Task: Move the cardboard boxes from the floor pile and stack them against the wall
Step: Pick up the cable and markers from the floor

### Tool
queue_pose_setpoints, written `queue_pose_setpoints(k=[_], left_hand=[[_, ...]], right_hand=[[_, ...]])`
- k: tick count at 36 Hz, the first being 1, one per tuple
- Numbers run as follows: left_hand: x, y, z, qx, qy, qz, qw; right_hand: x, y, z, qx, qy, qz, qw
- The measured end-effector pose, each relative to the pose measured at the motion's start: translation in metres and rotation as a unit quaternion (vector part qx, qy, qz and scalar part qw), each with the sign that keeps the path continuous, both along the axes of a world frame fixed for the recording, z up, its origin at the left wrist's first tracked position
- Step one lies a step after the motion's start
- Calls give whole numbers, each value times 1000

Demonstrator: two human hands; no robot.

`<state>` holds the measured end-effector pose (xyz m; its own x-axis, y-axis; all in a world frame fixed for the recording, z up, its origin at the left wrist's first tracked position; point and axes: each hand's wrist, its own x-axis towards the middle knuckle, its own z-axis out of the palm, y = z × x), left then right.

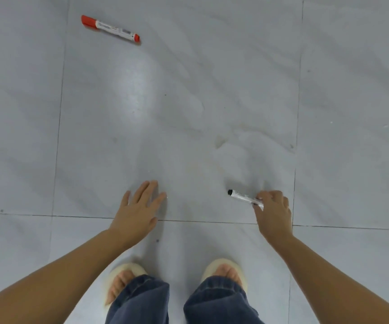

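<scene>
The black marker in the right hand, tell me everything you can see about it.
The black marker is a slim pen with a white barrel bearing small unreadable print and a black cap at its far end, likely plastic. The right hand pinches its near end, hiding that part. It lies nearly level, the cap pointing left and slightly away, low over the pale tiled floor; whether it touches the tiles cannot be told.

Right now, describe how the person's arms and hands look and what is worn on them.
Both arms are bare to the frame's edge: no sleeves, gloves, watch or rings show. The left hand and right hand have short, unpainted nails. Lower down, dark blue jeans and pale open-toed slippers show.
</scene>
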<state>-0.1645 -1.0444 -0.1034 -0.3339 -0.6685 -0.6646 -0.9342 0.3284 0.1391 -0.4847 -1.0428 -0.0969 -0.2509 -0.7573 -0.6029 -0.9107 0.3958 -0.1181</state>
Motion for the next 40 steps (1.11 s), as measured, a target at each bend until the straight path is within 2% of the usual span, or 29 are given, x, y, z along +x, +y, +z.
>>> queue_pose_setpoints(k=[3,6,11,19,24,29,35,40], left_hand=[[-2,-8,17,57,5,19,998],[3,-18,44,136,12,87,987],[6,-24,130,167,72,202,962],[37,-4,353,124,174,292,932],[67,22,510,125,233,374,889],[95,65,635,57,284,422,859],[117,106,730,-70,328,534,776],[124,126,759,-153,352,636,670]], right_hand=[[5,-11,19,32,-12,20,999],[18,-18,57,15,-61,-13,998],[43,-22,143,-5,-128,-66,990],[77,-17,347,-33,-191,-99,976],[99,-9,496,-39,-239,-135,961],[118,7,632,-62,-260,-121,956],[149,23,726,-138,-268,-93,949],[182,25,750,-179,-267,-82,943]])
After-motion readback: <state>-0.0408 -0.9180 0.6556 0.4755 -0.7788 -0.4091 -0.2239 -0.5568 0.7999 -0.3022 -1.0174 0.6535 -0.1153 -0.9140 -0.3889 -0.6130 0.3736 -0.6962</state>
